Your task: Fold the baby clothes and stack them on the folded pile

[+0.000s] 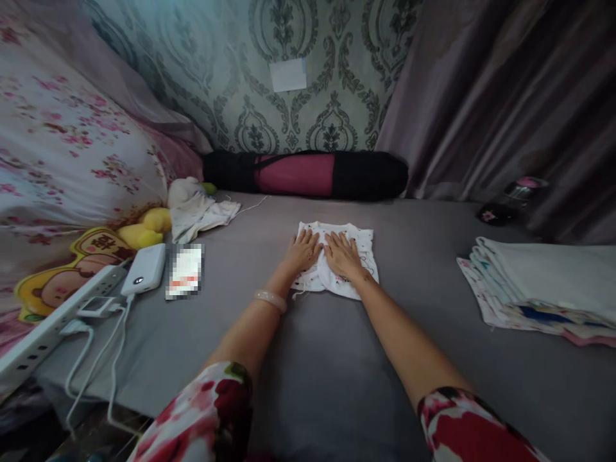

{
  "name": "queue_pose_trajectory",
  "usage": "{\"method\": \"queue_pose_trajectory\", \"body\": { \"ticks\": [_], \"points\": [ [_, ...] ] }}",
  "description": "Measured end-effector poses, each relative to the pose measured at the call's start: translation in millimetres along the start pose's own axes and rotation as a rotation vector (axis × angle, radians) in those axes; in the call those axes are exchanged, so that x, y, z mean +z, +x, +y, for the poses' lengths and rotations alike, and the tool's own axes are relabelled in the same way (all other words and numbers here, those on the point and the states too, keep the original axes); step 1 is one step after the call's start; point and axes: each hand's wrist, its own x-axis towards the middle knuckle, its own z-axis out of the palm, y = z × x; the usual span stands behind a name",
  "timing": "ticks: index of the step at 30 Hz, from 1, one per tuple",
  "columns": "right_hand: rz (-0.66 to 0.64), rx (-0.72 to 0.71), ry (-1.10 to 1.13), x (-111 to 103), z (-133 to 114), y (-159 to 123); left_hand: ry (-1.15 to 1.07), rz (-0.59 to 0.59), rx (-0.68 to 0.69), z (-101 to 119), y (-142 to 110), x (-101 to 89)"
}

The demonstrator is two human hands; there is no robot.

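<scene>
A small white garment (364,242) with dark and pink prints lies folded flat on the grey sheet (332,372), in the middle of the head view. My left hand (304,250) rests palm down on its left half, fingers stretched out. On the right half lies my right hand (342,255), also flat with its fingers spread. The two hands are close together, tips pointing away from me. A thin cord end hangs from the garment's near left corner. What kind of garment it is cannot be made out under my hands.
To the right lies a stack of folded cloths (543,276), with a dark jar (500,208) behind it. A black and pink roll bag (298,173) lies along the wall. At left are a crumpled cloth (202,217), a power bank (144,268), a power strip (62,314) and cables.
</scene>
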Motion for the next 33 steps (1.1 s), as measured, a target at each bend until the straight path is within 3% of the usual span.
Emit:
{"method": "queue_pose_trajectory", "body": {
  "ticks": [5,8,11,14,20,24,27,30,33],
  "points": [
    [-0.059,-0.054,0.024,-24,10,-21,0.001,-0.054,0.063,-3,-18,-28.8],
    [-0.079,-0.125,-0.002,-34,16,-51,-0.011,-0.06,0.216,0,-47,-41.7],
    [-0.136,-0.19,-0.015,-33,17,-77,-0.045,-0.166,0.349,6,-73,-38.5],
    [-0.144,-0.213,-0.058,-26,14,-89,-0.059,-0.228,0.353,8,-85,-26.2],
    [-0.139,-0.194,-0.073,-21,11,-88,-0.044,-0.195,0.359,5,-82,-15.2],
    [-0.183,-0.21,-0.002,-28,15,-88,-0.051,-0.207,0.357,5,-86,-20.4],
    [-0.204,-0.265,0.066,-37,24,-99,-0.073,-0.118,0.359,-1,-98,-28.2],
    [-0.124,-0.306,0.08,-48,38,-118,-0.086,-0.005,0.342,-17,-115,-39.2],
    [-0.032,-0.35,0.049,-56,52,-137,-0.088,0.007,0.36,-34,-129,-50.0]
  ]
}}
